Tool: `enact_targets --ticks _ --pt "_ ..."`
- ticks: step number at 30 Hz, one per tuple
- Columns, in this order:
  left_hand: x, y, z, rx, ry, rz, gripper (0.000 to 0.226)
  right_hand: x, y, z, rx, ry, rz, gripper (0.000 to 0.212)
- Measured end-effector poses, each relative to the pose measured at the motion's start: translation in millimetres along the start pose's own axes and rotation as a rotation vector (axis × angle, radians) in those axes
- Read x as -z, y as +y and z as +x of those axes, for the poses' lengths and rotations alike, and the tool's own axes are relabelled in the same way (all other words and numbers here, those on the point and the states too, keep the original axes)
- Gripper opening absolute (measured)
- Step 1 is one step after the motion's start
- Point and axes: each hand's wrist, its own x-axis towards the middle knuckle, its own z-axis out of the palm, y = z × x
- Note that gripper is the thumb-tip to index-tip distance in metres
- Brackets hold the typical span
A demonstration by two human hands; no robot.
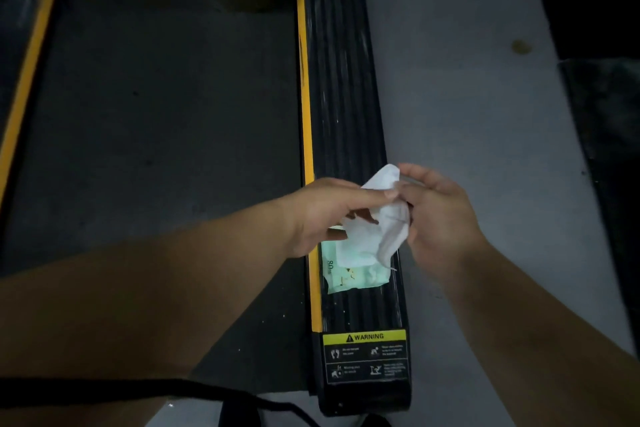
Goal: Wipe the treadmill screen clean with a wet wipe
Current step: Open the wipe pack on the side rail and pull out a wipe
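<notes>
We have one wet wipe (375,218) up off the pack and held between both hands above the treadmill's right side rail (341,87). Our left hand (325,215) grasps it from the left, thumb and fingers pinched on the crumpled sheet; our right hand (438,210) meets it from the right, fingertips on its upper edge, though how firmly those fingers close we cannot quite tell, since the wipe hides part of them. The wipe hangs bunched, its long axis running from upper right down toward the pack.

The one relation that matters for us next: the treadmill screen is not in view at all. The rail and the belt (166,114) run away from us toward the top of the picture, so we judge the console lies further on that way and above, well apart from where the wipe is now. Both hands are equally on the wipe; neither is clearly nearer the screen.

Counting: one wipe in hand, one pack of wipes (353,276) lying flat on the rail just under our hands, one yellow warning label (363,336) nearer us on the same rail, two yellow edge strips (304,90) flanking the belt, two hands. We judge the wiping itself not yet begun
</notes>
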Motion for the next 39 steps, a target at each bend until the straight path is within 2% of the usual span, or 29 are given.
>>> enact_targets --ticks 2,6,8,11,14,17,19,21,23,25,28,30,33,35,37,39 --pt "3 7 -4 -0.017 -0.005 -0.087 0.017 3 -5 0 -0.001 0.018 0.011 0.024" --pt "5 14 -13 -0.034 0.013 -0.169 0.014 9 -2 -3 -0.074 0.082 0.089 0.02" --pt "3 15 -18 -0.024 -0.011 -0.137 0.016 11 6 -5 -0.101 0.031 0.118 0.02" --pt "-7 15 -24 -0.002 -0.076 0.068 0.039 9 9 -9 -0.113 0.029 0.148 0.022" --pt "-18 9 -23 -0.031 -0.044 0.18 0.026 10 5 -6 -0.175 0.116 0.221 0.02" --pt "-19 7 -18 -0.081 0.071 0.114 0.025 10 2 -8 -0.219 0.169 0.296 0.025" --pt "-18 8 -18 -0.118 0.131 0.057 0.018 13 1 -14 -0.213 0.089 0.255 0.036" --pt "-17 8 -19 -0.153 0.158 0.092 0.018 16 1 -22 -0.228 -0.092 0.157 0.047" --pt "-16 5 -20 -0.182 0.173 0.192 0.024 15 5 -27 -0.181 -0.152 0.065 0.036" --pt "-15 2 -19 -0.21 0.186 0.275 0.03 14 10 -27 -0.108 0.015 -0.022 0.014" --pt "-11 0 -19 -0.222 0.256 0.26 0.033 16 11 -24 -0.088 0.204 -0.016 0.011" --pt "-8 -1 -18 -0.211 0.289 0.185 0.03 18 10 -23 -0.107 0.236 0.032 0.01" --pt "-9 -2 -20 -0.206 0.237 0.136 0.024 14 10 -31 -0.085 0.061 0.021 0.007" --pt "-13 -2 -21 -0.21 0.182 0.172 0.019 10 10 -36 -0.045 -0.072 -0.041 0.021" --pt "-17 -4 -20 -0.22 0.157 0.316 0.02 6 10 -38 -0.049 -0.161 -0.052 0.032" --pt "-20 -8 -17 -0.259 0.182 0.559 0.026 3 10 -38 -0.054 -0.148 -0.046 0.03"
